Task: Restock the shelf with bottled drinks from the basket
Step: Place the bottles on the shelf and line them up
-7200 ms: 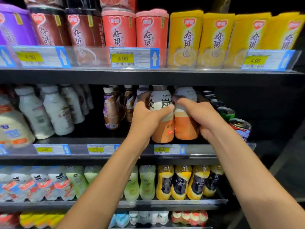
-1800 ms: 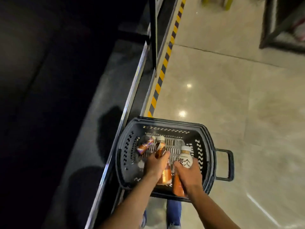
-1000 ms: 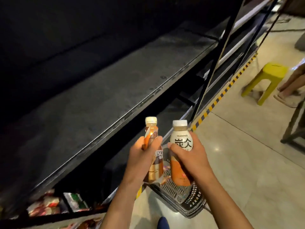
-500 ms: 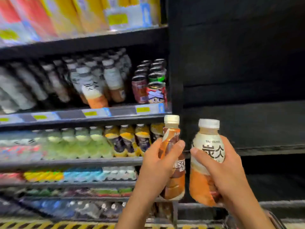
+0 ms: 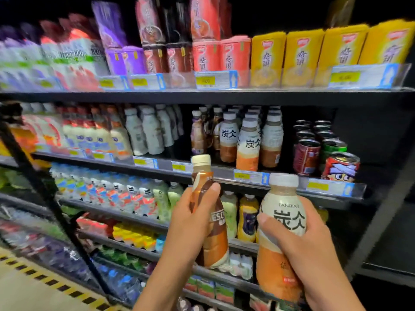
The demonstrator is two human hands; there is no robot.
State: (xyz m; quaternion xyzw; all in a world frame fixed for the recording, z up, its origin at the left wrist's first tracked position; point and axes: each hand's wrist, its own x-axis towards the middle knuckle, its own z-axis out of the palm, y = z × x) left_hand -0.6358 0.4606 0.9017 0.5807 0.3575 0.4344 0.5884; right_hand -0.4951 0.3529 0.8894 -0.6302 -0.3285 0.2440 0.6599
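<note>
My left hand [image 5: 189, 223] grips a slim brown coffee bottle [image 5: 207, 212] with a cream cap, held upright. A wider cream-and-orange milk tea bottle [image 5: 280, 225] with black characters stands upright in my right hand [image 5: 307, 245]. Both bottles are raised in front of the drinks shelf [image 5: 224, 173], just below its front edge. On that shelf stand matching milk tea bottles [image 5: 248, 144] and brown coffee bottles [image 5: 197, 133]. The basket is out of view.
Drink cans [image 5: 325, 151] fill the right end of the shelf, white bottles [image 5: 146, 131] the left. Above is a shelf of yellow and red cups [image 5: 267, 59]. Lower shelves hold green and yellow bottles [image 5: 247, 216]. A black upright post [image 5: 45, 189] crosses the left side.
My view has swung left and up to face the stocked shelves. Both hands still hold their bottles, now closer to the milk tea row.
</note>
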